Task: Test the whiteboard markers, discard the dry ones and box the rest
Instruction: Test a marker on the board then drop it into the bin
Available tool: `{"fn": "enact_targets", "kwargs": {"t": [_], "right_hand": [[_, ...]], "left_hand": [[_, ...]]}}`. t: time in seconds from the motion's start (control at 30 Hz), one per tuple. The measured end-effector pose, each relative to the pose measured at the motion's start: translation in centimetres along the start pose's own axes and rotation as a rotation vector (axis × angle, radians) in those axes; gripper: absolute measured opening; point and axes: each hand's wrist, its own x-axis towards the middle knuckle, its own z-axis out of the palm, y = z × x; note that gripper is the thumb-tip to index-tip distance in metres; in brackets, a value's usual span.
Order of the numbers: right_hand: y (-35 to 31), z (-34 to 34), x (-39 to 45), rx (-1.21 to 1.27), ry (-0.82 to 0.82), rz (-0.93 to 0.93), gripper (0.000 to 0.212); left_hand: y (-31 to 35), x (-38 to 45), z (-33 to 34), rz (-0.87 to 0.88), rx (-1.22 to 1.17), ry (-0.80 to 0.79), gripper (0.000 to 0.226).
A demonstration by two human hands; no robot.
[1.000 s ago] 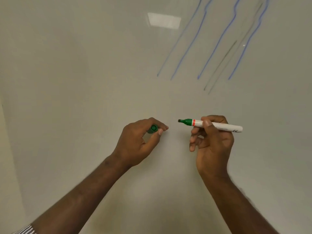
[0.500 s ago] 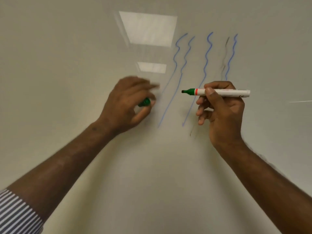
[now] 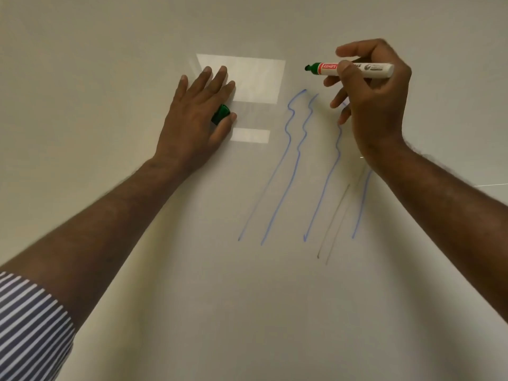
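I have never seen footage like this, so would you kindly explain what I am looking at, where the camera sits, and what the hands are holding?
There is no machine here: these are a person's two bare hands, filmed by a wide-angle camera worn on the head, looking forward at a whiteboard. The right hand grips an uncapped green marker, a white barrel with a green tip pointing left, and no green line shows on the board yet. The left hand lies with its fingers straight against the board, the marker's green cap tucked under the thumb. The wavy blue lines and faint grey strokes look like test marks. The bright rectangles appear to be reflected ceiling lights. A striped sleeve shows at the lower left.
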Motion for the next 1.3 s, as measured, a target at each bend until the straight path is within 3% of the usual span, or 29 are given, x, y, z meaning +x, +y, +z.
{"fn": "enact_targets", "kwargs": {"t": [0.33,0.57,0.73,0.9,1.07,1.17,1.3], "right_hand": [[2.0,1.9,2.1,-0.236,0.066,-0.091,0.018],[0.4,3.8,-4.1,-0.215,-0.119,-0.187,0.021],[0.4,2.6,-5.8,-0.141,-0.093,-0.15,0.018],[0.2,3.1,-9.1,-0.158,-0.259,-0.169,0.007],[-0.2,3.0,-10.7,-0.098,-0.253,-0.135,0.01],[-0.6,3.7,-13.9,-0.053,-0.425,-0.174,0.02],[-1.1,4.3,-18.2,-0.091,-0.649,-0.229,0.011]], "left_hand": [[-0.6,-0.1,0.4,-0.003,-0.075,0.039,0.054],[-0.7,-0.2,0.4,-0.008,-0.102,0.043,0.054],[-0.7,-0.3,0.4,-0.01,-0.127,0.057,0.053],[-0.8,-0.3,0.6,-0.023,-0.099,0.051,0.054],[-0.7,-0.4,0.5,-0.022,-0.106,0.051,0.053],[-0.7,-0.5,0.5,-0.019,-0.117,0.057,0.053],[-0.7,-0.6,0.5,-0.021,-0.131,0.056,0.052]]}}
